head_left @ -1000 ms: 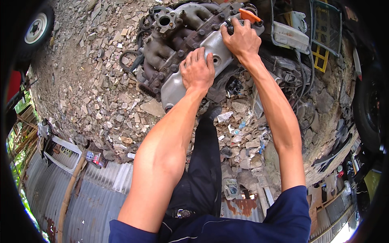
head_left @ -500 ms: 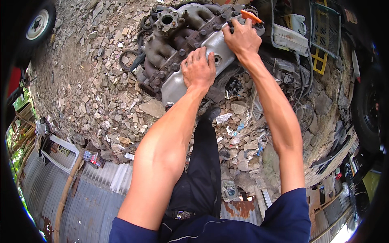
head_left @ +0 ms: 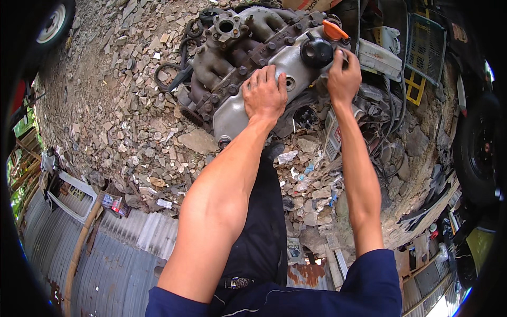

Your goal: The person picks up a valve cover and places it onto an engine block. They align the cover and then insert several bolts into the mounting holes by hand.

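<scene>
A grey metal valve cover (head_left: 231, 116) tops a dirty engine head (head_left: 211, 100) on the ground ahead of me. My left hand (head_left: 265, 95) lies palm down across the cover's middle, fingers stretched out, beside a round bolt hole. A black round cap (head_left: 317, 52) sits on the cover's far right part. Just right of the cap is my right hand (head_left: 345, 79), loosely curled, with a gap between thumb and forefinger and nothing visible in it. An orange plastic piece (head_left: 335, 30) sticks up at the engine's far right end, beyond the cap.
Broken stone and rubble (head_left: 142, 132) surround the engine. Cables and dark machine parts (head_left: 380, 105) lie to its right. Behind them stand a white plastic container (head_left: 380, 59) and a dark mesh crate (head_left: 425, 47). A wheel (head_left: 478, 148) is at the far right, corrugated sheets (head_left: 116, 264) nearer left.
My right hand has come off the black cap and drawn back to its right, so the cap now shows. My left hand still rests on the valve cover. The view has shifted slightly.
</scene>
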The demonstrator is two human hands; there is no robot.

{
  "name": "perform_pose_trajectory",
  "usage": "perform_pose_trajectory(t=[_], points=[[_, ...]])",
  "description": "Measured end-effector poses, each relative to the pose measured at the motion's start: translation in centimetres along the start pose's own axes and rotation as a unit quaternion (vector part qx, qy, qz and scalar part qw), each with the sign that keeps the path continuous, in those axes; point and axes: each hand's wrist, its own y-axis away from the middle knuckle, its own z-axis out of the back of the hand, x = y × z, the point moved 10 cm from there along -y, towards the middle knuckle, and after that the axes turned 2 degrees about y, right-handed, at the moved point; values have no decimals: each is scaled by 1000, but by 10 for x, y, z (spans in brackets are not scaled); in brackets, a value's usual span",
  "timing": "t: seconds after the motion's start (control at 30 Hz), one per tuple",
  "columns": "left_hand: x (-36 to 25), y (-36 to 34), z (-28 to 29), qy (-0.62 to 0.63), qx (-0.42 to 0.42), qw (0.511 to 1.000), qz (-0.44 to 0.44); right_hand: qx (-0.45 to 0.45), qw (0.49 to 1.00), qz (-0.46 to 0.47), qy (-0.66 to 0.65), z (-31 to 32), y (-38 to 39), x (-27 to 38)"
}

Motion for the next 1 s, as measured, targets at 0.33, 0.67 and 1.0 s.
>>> perform_pose_trajectory(t=[0.33, 0.67, 1.0], points=[[4, 3, 1, 36, -45, 998, -13, 196, 954, 219, 63, -70, 100, 47], [12, 9, 16, 92, -124, 988, 19, 205, 885, 416, 51, -105, 79, 75], [112, -2, -3, 468, 33, 842, 265, -14, 986, 167, -13, -74, 131, 57]])
